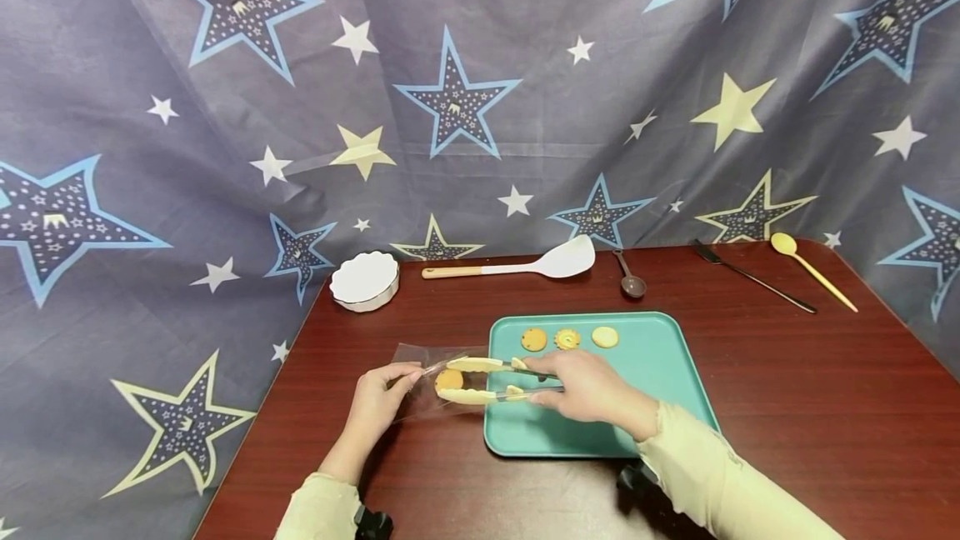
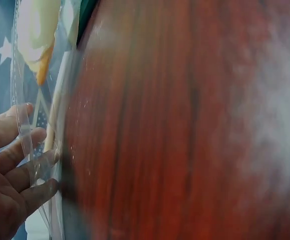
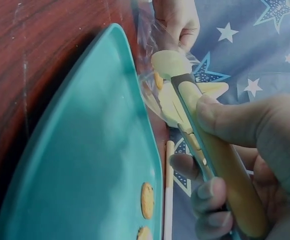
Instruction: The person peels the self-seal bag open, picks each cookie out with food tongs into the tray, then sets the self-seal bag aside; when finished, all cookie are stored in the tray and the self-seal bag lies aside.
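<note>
My left hand point(image 1: 378, 398) pinches the edge of a clear plastic bag point(image 1: 420, 357) left of the tray. In the left wrist view, the bag's film runs across the fingers point(image 2: 22, 175). My right hand point(image 1: 592, 386) grips a pair of tongs point(image 1: 472, 397) with pale yellow tips, pointing left into the bag. A round cookie point(image 1: 448, 381) lies between the spread tips; whether both tips touch it, I cannot tell. The right wrist view shows the thumb along the yellow tong handle point(image 3: 229, 175). Beneath the right hand is a teal tray point(image 1: 525, 436) with three cookies point(image 1: 567, 339) along its far side.
Along the back of the brown table point(image 1: 810, 407) stand white fluted dishes point(image 1: 365, 277). To their right lie a white spatula point(image 1: 566, 258), a brown measuring spoon point(image 1: 632, 283), a dark slim utensil point(image 1: 757, 277) and a yellow spoon point(image 1: 813, 265). A star-patterned cloth point(image 1: 457, 107) hangs behind.
</note>
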`<state>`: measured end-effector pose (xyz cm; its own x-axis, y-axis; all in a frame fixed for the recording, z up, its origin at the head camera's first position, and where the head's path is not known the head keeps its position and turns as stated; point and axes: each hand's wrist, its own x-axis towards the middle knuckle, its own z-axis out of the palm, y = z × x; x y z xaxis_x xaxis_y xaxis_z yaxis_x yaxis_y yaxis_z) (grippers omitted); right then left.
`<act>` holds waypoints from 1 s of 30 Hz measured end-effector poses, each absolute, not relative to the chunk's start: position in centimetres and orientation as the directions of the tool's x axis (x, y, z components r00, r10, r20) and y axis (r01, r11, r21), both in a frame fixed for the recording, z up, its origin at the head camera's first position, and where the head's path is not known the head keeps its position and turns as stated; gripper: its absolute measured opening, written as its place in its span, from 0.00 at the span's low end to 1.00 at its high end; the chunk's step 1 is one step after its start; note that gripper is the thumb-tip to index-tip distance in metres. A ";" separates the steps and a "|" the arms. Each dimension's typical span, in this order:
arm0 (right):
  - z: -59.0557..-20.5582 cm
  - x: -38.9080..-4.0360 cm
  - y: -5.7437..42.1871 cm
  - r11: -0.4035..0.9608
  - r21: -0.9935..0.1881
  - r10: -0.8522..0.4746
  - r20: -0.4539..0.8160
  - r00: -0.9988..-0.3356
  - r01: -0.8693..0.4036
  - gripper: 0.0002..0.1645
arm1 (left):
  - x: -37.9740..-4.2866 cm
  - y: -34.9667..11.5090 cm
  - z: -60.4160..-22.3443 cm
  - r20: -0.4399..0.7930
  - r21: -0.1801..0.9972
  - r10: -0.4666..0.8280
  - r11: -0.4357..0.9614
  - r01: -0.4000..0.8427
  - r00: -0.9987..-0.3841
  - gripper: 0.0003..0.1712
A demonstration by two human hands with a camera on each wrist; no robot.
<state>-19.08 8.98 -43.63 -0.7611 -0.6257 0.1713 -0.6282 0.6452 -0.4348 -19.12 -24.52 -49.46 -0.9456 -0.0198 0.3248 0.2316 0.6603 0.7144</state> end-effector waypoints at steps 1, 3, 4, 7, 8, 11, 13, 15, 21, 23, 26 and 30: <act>-43.6 -19.1 9.1 0.644 -0.435 -0.627 0.171 -0.760 -0.629 0.30 | -19.1 -24.6 -49.4 0.328 0.713 -0.023 0.662 0.232 -0.944 0.04; -43.4 -19.0 9.5 0.641 -0.438 -0.629 0.172 -0.759 -0.630 0.31 | -19.1 -24.8 -49.4 0.333 0.714 -0.025 0.660 0.235 -0.943 0.04; -43.3 -18.9 9.8 0.639 -0.439 -0.630 0.172 -0.757 -0.631 0.31 | -19.1 -24.9 -49.4 0.336 0.715 -0.023 0.657 0.239 -0.942 0.04; -43.0 -18.7 10.7 0.637 -0.442 -0.631 0.173 -0.756 -0.632 0.30 | -19.2 -25.2 -49.4 0.339 0.715 -0.021 0.656 0.243 -0.941 0.03; -42.8 -18.7 11.1 0.635 -0.442 -0.631 0.175 -0.756 -0.633 0.30 | -19.2 -25.3 -49.4 0.336 0.716 -0.023 0.656 0.239 -0.942 0.03; -42.4 -18.4 12.4 0.640 -0.432 -0.622 0.196 -0.758 -0.636 0.30 | -19.3 -25.6 -49.4 0.322 0.722 -0.036 0.656 0.221 -0.946 0.04; -42.2 -18.2 13.5 0.644 -0.426 -0.612 0.212 -0.762 -0.636 0.29 | -19.2 -25.8 -49.4 0.312 0.726 -0.043 0.656 0.209 -0.949 0.04; -41.9 -18.0 14.6 0.647 -0.428 -0.600 0.225 -0.768 -0.631 0.29 | -19.2 -25.9 -49.3 0.306 0.728 -0.050 0.655 0.200 -0.951 0.04; -41.8 -17.5 17.8 0.718 -0.414 -0.531 0.194 -0.825 -0.559 0.30 | -19.3 -26.2 -49.3 0.313 0.726 -0.069 0.661 0.191 -0.947 0.05; -42.1 -17.4 18.6 0.742 -0.408 -0.507 0.175 -0.844 -0.531 0.30 | -19.3 -26.3 -49.4 0.318 0.723 -0.071 0.663 0.194 -0.945 0.05; -42.6 -17.4 19.4 0.757 -0.403 -0.497 0.154 -0.854 -0.514 0.30 | -19.3 -26.4 -49.4 0.314 0.727 -0.074 0.660 0.190 -0.946 0.05; -43.3 -17.4 19.9 0.768 -0.407 -0.491 0.120 -0.863 -0.494 0.30 | -19.4 -26.3 -49.4 0.303 0.733 -0.078 0.657 0.179 -0.950 0.05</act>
<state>-17.44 19.93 -43.29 -0.8629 -0.4910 0.1199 -0.4938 0.7683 -0.4073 -19.35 -26.35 -49.43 -0.9499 -0.0782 0.3027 0.1794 0.6566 0.7326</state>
